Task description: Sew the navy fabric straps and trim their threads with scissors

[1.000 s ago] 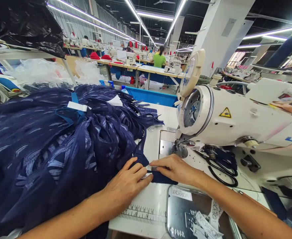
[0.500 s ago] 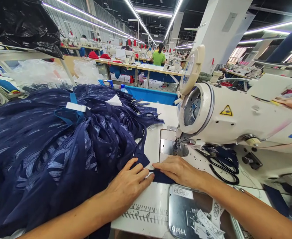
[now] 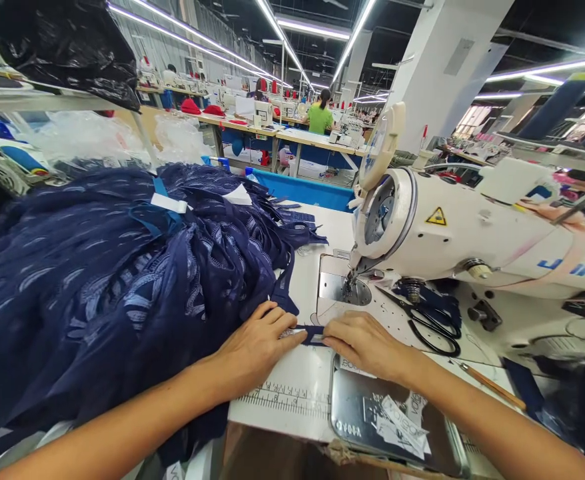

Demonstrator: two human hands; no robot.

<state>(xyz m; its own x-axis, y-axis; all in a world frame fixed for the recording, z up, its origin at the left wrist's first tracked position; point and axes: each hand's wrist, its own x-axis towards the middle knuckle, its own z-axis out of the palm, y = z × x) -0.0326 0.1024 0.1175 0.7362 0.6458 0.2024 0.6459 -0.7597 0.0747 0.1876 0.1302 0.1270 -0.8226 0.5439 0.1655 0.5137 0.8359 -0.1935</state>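
A narrow navy fabric band (image 3: 315, 335) lies across the white sewing table between my hands. My left hand (image 3: 260, 343) holds its left part, the thumb along a small white label (image 3: 291, 333) and the fingers over the cloth. At the other end my right hand (image 3: 365, 340) pinches the band between thumb and bent fingers. A small pale patch shows on the band beside the right fingertips. Just beyond the hands is the needle area of a sewing machine (image 3: 437, 227). Navy lace garments (image 3: 172, 267) are heaped against my left hand and forearm.
A metal tin lid (image 3: 355, 407) with loose white printed labels (image 3: 402, 427) lies under my right forearm. Black scissors (image 3: 435, 333) rest by the machine, and a wooden-handled tool (image 3: 492, 385) lies right of that arm. A printed ruler (image 3: 285, 400) runs along the table's front.
My right hand has shifted slightly right, away from the left, and more of the band and a pale patch now show between them. The camera view has turned a little.
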